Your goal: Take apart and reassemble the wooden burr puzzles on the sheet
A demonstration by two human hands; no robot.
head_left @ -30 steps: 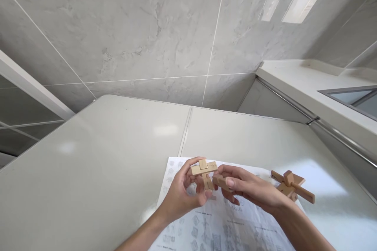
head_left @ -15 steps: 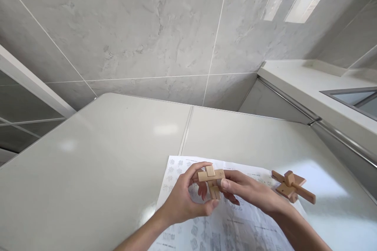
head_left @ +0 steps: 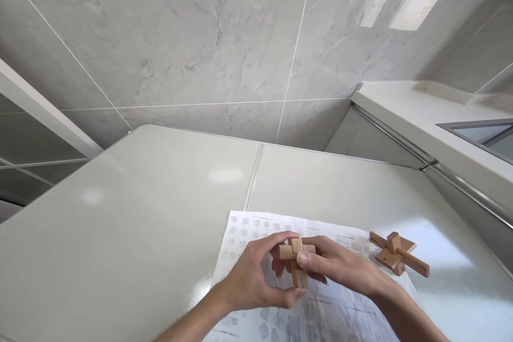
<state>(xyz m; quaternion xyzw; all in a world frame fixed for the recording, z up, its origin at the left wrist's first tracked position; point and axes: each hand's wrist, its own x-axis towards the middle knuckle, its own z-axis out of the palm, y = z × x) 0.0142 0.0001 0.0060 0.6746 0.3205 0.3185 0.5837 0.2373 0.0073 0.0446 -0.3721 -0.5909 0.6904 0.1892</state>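
Note:
A light wooden interlocking puzzle (head_left: 297,248), made of crossed blocks, is held between both hands above a printed sheet. My left hand (head_left: 256,272) grips it from the left, index finger at its top and thumb at its lower end. From the right, my right hand (head_left: 336,262) pinches it, with the thumb pressed on the front face near the crossing. The right fingers are mostly hidden behind the blocks. Under both hands lies the white instruction sheet (head_left: 236,240), printed with small grey drawings.
A second wooden puzzle (head_left: 396,254), browner, with a flat plate and crossing bars, rests at the sheet's right edge. The pale table (head_left: 160,214) has a seam down its middle. Behind it is a grey tiled wall (head_left: 180,37), with a white ledge (head_left: 420,112) at right.
The puzzle has shifted slightly right and down and turned, so its crossing now faces me more upright. My right thumb has moved onto its front, and both hands still hold it.

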